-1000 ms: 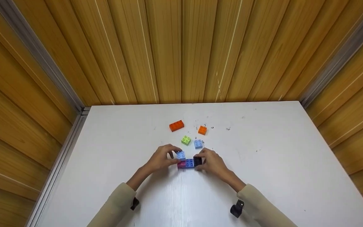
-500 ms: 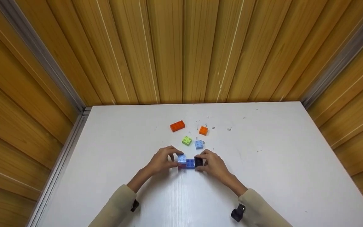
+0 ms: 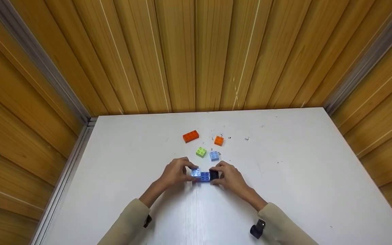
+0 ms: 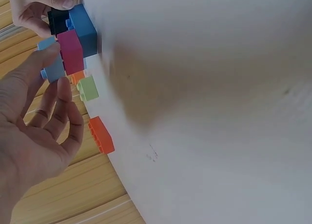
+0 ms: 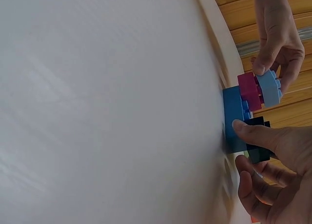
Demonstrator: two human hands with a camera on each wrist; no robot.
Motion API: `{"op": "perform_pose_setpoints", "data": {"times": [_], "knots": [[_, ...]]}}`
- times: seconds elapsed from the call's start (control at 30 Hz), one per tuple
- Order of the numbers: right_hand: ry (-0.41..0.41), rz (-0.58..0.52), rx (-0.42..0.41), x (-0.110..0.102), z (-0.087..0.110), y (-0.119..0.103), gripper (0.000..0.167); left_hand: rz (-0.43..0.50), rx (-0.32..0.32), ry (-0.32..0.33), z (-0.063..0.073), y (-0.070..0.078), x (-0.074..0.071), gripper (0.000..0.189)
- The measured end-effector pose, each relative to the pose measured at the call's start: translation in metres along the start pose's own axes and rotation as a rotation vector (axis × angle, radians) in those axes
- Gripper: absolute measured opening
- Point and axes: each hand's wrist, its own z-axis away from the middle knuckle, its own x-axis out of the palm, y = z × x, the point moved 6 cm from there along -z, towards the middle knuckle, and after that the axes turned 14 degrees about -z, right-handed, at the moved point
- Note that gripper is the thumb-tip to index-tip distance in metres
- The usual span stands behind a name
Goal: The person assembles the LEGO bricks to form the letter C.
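Observation:
My left hand (image 3: 175,173) pinches a light blue toy building brick (image 4: 52,63) between thumb and fingers. It sits on the studs of a magenta brick (image 4: 71,50), with a slim gap in between where studs show. The magenta brick stands on one end of a longer blue brick (image 5: 233,109), which rests on the table. On the other end is a black brick (image 5: 258,153). My right hand (image 3: 230,175) grips that end, its thumb (image 5: 243,128) against the side of the blue brick and its fingers on the far side, partly hidden.
Beyond the hands on the white table (image 3: 131,143) lie a red-orange long brick (image 3: 191,136), a small orange brick (image 3: 218,141), a lime green brick (image 3: 201,152) and a second light blue brick (image 3: 214,156). Wood-patterned panels (image 3: 182,54) rise behind the table's far edge.
My left hand has brought the light blue brick down and slightly nearer over the magenta brick, which it now mostly covers in the head view. The right hand keeps its grip.

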Motion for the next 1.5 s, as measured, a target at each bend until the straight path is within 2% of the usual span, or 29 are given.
{"op": "perform_pose_setpoints", "data": {"times": [0.23, 0.4, 0.57, 0.77, 0.97, 1.03, 1.13, 1.23, 1.3, 1.37, 1.5], "knots": [[-0.008, -0.011, 0.000, 0.001, 0.004, 0.001, 0.045, -0.042, -0.030, -0.037, 0.000, 0.003, 0.003, 0.038], [-0.012, 0.005, -0.013, 0.001, 0.001, -0.002, 0.045, -0.099, -0.037, -0.022, -0.004, 0.003, 0.000, 0.038], [-0.029, -0.009, -0.055, -0.003, -0.002, -0.004, 0.048, -0.083, -0.027, 0.002, -0.007, 0.004, -0.001, 0.039], [0.017, -0.075, -0.091, -0.007, 0.002, -0.001, 0.043, -0.048, -0.021, 0.033, -0.006, 0.004, 0.002, 0.039], [0.046, -0.012, -0.100, -0.005, 0.005, -0.003, 0.039, -0.059, 0.044, 0.065, 0.005, 0.005, 0.005, 0.035], [0.035, -0.003, -0.090, -0.003, 0.005, -0.004, 0.039, -0.053, 0.071, 0.053, 0.008, 0.004, 0.005, 0.036], [0.011, 0.006, -0.070, -0.002, 0.005, -0.005, 0.039, 0.034, 0.113, 0.013, 0.009, -0.001, 0.004, 0.043], [-0.003, 0.015, -0.057, 0.000, 0.004, -0.006, 0.039, 0.158, 0.147, -0.015, 0.003, -0.008, -0.002, 0.054], [-0.005, 0.015, -0.052, 0.000, 0.004, -0.007, 0.039, 0.212, 0.148, -0.007, -0.004, -0.014, -0.008, 0.060], [-0.007, 0.009, -0.037, 0.000, 0.005, -0.007, 0.039, 0.219, 0.129, 0.024, -0.011, -0.019, -0.013, 0.058], [-0.016, -0.003, -0.015, 0.000, 0.005, -0.007, 0.039, 0.203, 0.046, 0.060, -0.028, -0.030, -0.015, 0.050]]}}
